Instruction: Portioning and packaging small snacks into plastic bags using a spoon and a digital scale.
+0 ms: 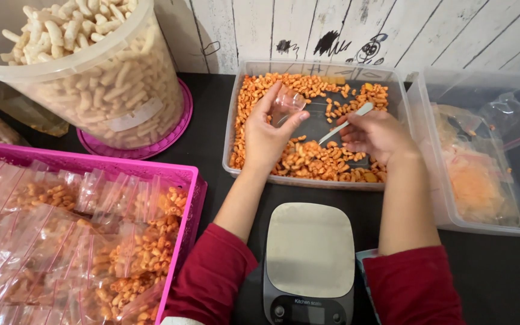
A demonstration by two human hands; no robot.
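Observation:
My left hand holds a small clear plastic bag open above a clear tub of orange curled snacks. Just to its right, my right hand grips a white plastic spoon whose tip points up over the tub's bare middle. Both hands hover inside the tub, close together. Red sleeves cover both forearms near the bottom edge.
A grey kitchen scale sits at the near edge below the tub. A pink basket at left holds several filled snack bags. A large clear bucket of pale puffs stands at back left on a pink lid. A clear bin of empty bags lies right.

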